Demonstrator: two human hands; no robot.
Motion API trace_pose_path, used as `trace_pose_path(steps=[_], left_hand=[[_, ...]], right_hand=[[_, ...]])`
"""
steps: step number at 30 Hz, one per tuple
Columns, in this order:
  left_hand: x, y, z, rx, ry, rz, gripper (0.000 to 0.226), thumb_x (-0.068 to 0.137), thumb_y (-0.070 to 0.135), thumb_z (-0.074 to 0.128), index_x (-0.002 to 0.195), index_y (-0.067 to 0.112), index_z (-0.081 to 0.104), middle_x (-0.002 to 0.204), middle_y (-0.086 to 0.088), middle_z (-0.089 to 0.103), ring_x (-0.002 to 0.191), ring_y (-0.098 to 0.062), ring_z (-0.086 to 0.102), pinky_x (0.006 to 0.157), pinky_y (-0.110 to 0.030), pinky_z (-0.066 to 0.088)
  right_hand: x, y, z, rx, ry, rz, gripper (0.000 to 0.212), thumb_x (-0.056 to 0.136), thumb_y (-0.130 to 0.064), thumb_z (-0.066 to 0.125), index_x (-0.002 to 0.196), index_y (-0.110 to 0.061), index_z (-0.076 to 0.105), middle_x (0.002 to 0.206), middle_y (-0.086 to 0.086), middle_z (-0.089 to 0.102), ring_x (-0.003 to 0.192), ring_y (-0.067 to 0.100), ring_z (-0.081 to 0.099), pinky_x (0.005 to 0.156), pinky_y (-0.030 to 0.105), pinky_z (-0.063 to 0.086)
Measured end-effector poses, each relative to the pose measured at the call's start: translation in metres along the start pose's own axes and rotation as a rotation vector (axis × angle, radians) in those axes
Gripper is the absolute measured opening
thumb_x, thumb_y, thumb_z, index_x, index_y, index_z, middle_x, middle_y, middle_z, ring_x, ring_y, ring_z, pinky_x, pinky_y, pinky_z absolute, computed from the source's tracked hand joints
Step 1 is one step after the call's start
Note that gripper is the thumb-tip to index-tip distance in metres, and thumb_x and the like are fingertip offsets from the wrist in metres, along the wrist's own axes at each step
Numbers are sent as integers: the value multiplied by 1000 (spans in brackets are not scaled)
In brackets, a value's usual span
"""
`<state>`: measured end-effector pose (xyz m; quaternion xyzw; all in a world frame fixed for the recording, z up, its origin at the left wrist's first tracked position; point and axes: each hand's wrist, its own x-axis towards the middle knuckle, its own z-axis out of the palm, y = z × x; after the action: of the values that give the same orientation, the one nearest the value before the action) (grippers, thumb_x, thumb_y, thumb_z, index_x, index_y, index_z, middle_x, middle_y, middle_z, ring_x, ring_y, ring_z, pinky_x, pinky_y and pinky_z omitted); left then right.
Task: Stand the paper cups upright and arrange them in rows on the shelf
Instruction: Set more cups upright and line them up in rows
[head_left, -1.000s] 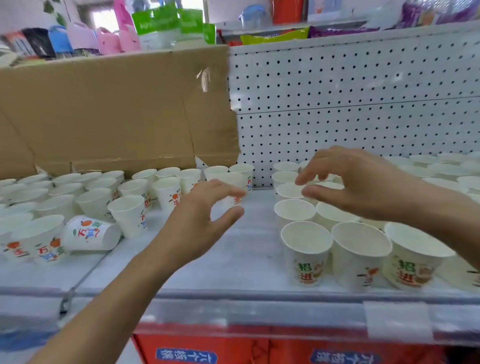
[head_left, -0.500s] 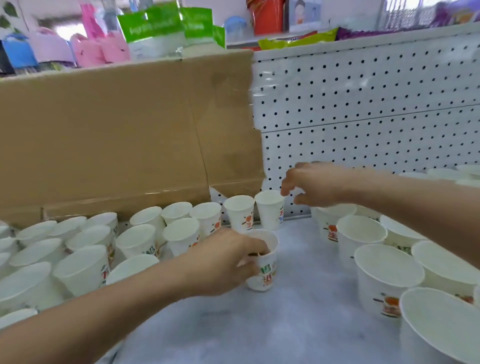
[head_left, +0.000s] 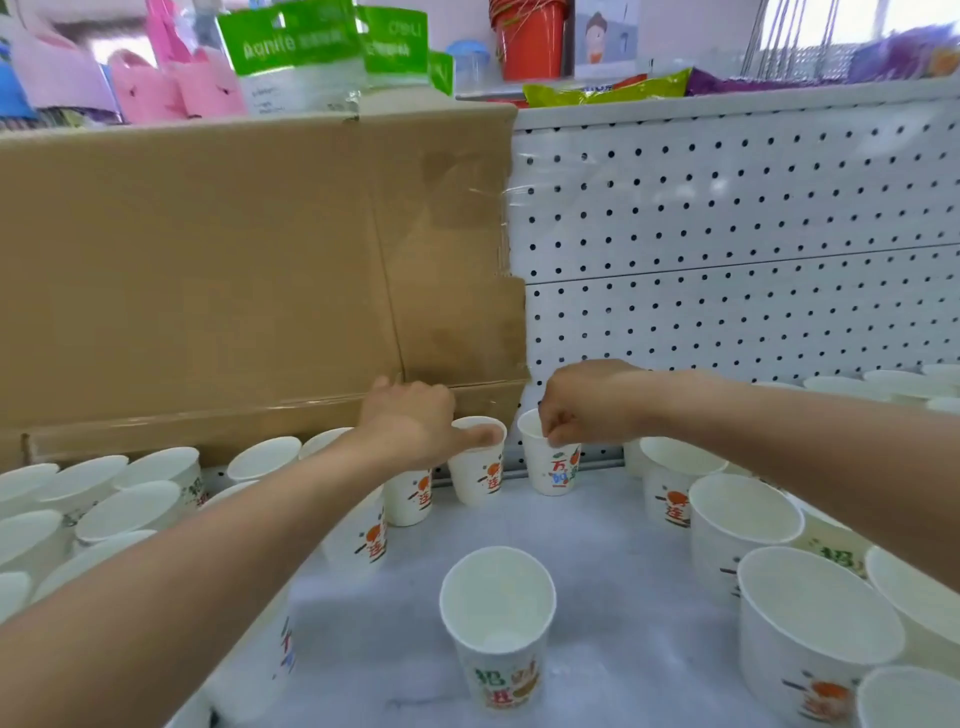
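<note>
White paper cups with printed designs stand upright on the grey shelf (head_left: 613, 597). My left hand (head_left: 410, 423) reaches to the back and grips the rim of one back-row cup (head_left: 475, 467). My right hand (head_left: 587, 402) pinches the rim of the neighbouring cup (head_left: 550, 462) by the pegboard. A single cup (head_left: 496, 618) stands alone in the middle of the shelf, near the front. Several cups (head_left: 130, 509) are grouped on the left, partly hidden by my left arm. More cups (head_left: 748, 525) stand on the right under my right arm.
A brown cardboard sheet (head_left: 234, 270) leans against the back on the left. White pegboard (head_left: 727, 234) forms the back wall on the right. Packaged goods and an orange bucket (head_left: 530, 36) sit on the ledge above.
My left hand let go of the middle cup and moved back to a back-row cup. My right hand shifted left onto the cup beside it. The view moved closer.
</note>
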<state>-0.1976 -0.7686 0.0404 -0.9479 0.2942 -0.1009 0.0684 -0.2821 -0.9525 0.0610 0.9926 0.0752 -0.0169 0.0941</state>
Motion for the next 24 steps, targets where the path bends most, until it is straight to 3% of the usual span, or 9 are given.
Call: trace_pose_path(steps=[6,9,11,12,14,15,17,21,24], left_hand=[[5,8,2,-96,19,-52,70,69,89,41,80,25,66,74,7,61,82,-17,55,83,-38,30],[6,7,0,-76,37,-92,72,63,92,44,81,26,66,77,7,63,84,-18,55,83,-38,29],[7,9,1,-94,31,-113,71,62,91,48,75,23,64,72,6,61,82,-17,54,87,-40,30],[7,10,2,-119,20,-115,70,62,89,51,75,22,65,71,6,61,81,-17,54,89,-40,31],[9,13,1,-187,-9,-107,67,63,85,56,78,22,68,72,7,63,79,-15,55,95,-42,32],[10,15,1,-220,-22,-96,65,64,83,58,81,22,69,74,7,64,79,-14,56,99,-43,31],[10,19,-1,-273,-48,-72,62,66,79,62,91,22,71,88,7,69,89,-16,58,104,-45,28],[10,30,-5,-343,-73,-44,51,71,69,68,96,24,64,112,1,69,105,-21,58,89,-36,33],[11,39,-8,-380,-85,-32,45,70,63,72,91,28,55,114,-1,69,107,-22,58,94,-37,41]], right_hand=[[1,16,-14,268,126,74,31,89,-44,59,94,-18,75,92,-4,71,86,17,65,79,40,56],[3,24,-14,214,-3,183,69,76,-71,57,106,-10,69,105,5,71,99,27,66,86,45,54],[9,22,-8,210,-63,220,84,69,-77,59,115,-8,64,114,7,68,107,28,64,91,45,51],[12,21,-4,221,-65,220,83,67,-77,61,115,-9,63,113,6,67,106,27,64,91,43,51],[16,20,1,227,-34,208,64,68,-72,66,98,-16,64,99,0,68,89,20,64,79,35,52],[16,20,3,220,-7,206,51,69,-69,68,83,-20,59,86,-3,65,77,16,60,70,31,49],[15,20,7,201,23,215,49,71,-66,68,67,-23,45,68,-6,55,62,13,49,60,28,36],[9,31,11,127,52,265,51,72,-67,65,65,-23,40,70,-5,51,67,13,43,74,33,31],[9,40,16,96,69,277,52,68,-73,62,66,-24,43,77,-4,54,83,20,48,85,37,34]])
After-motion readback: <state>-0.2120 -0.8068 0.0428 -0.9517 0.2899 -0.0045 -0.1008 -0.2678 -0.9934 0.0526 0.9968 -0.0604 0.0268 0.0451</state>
